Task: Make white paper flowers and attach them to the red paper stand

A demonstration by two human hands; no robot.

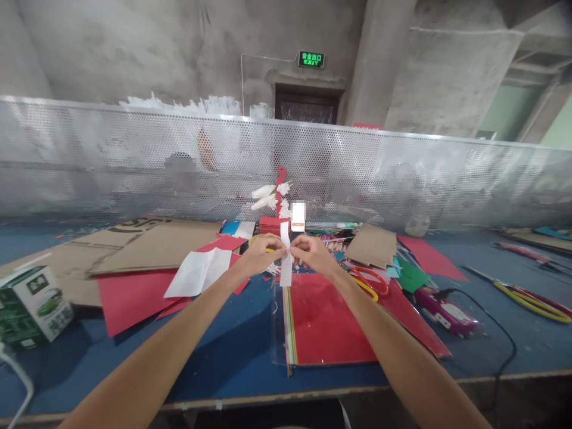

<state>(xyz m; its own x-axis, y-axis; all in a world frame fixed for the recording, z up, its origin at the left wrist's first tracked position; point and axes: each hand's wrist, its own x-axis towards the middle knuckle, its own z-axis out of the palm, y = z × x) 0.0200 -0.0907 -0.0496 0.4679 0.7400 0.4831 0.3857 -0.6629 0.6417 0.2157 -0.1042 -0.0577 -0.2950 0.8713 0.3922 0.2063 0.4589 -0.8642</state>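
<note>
A narrow white paper strip (286,275) hangs upright between my two hands over the far edge of a stack of coloured paper. My left hand (264,252) pinches the strip's left edge near its middle. From the other side my right hand (308,252) grips the right edge at about the same height. Below lies the red-topped stack of coloured paper (330,322) in a clear sleeve. Beyond the hands stands a red paper stem (280,176) with a curled top and white paper flowers (266,196) on it, by a red box (269,225).
Brown cardboard (138,247), red sheets (134,298) and folded white paper (199,271) lie left, near a green-and-white carton (36,307). At right are orange-handled scissors (373,280), a purple device (447,313) with a black cable, and yellow-and-red-handled scissors (527,295). A perforated metal screen (134,161) stands behind.
</note>
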